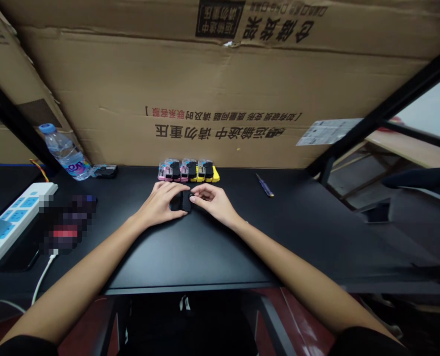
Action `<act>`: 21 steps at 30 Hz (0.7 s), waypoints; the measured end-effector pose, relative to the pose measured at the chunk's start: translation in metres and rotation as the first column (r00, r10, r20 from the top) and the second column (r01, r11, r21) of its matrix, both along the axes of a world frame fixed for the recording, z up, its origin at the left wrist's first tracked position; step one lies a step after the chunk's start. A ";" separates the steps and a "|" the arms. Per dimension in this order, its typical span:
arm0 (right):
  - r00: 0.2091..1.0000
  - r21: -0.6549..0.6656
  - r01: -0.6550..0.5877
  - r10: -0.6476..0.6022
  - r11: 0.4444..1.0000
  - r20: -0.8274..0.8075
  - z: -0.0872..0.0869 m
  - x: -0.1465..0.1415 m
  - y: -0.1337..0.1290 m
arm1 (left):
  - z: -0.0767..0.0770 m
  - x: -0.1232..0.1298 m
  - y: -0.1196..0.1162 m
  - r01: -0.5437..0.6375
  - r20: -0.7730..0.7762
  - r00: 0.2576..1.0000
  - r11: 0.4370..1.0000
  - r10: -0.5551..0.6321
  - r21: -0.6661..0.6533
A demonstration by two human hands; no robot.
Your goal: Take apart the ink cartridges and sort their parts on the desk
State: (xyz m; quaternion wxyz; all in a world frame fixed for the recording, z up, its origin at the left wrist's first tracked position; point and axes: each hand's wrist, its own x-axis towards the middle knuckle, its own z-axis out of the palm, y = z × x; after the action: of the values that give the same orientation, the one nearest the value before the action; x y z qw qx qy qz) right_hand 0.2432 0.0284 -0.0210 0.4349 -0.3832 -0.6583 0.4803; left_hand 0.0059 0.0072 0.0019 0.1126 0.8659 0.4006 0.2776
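A small dark cartridge-like piece (187,201) with a black end rests on the black table in front of me. My left hand (162,202) curves around its left side, thumb at the near edge and fingers at the far edge. At its right end is my right hand (213,200), with thumb and index finger pinched against the black part; whether a smaller piece lies between these fingertips is hidden. Just beyond both hands stands a row of tape cartridges (189,170) with clear and black tops and pink or yellow bodies.
A screwdriver (265,186) lies to the right. At the left are a water bottle (66,152), another cartridge (106,171), a white power strip (38,193), and a pixelated phone-like object with a white cable (44,277). Cardboard (220,84) walls off the back.
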 end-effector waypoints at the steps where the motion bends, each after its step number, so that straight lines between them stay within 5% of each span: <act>1: 1.000 -0.014 -0.005 0.004 1.000 -0.012 0.000 0.000 0.000 | 0.000 0.000 0.000 0.002 -0.002 1.000 1.000 -0.002 0.001; 13: 0.987 -0.225 -0.037 0.000 0.974 -0.161 0.006 -0.001 -0.001 | 0.003 0.001 -0.002 0.049 -0.052 0.997 0.999 -0.048 0.007; 17: 0.996 -0.090 -0.050 0.043 0.995 -0.082 0.005 0.004 0.002 | 0.003 0.001 -0.002 -0.002 -0.018 1.000 0.999 0.003 0.043; 21: 0.992 0.246 -0.074 0.045 0.967 0.122 0.010 0.011 0.000 | 0.005 0.003 -0.004 -0.104 0.043 0.994 0.994 0.104 0.011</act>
State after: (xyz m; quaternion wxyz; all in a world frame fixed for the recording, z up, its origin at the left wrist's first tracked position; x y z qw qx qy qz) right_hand 0.2543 0.0284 -0.0105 0.4264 -0.3324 -0.7486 0.3837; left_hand 0.0087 0.0032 0.0066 0.1005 0.8386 0.4408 0.3039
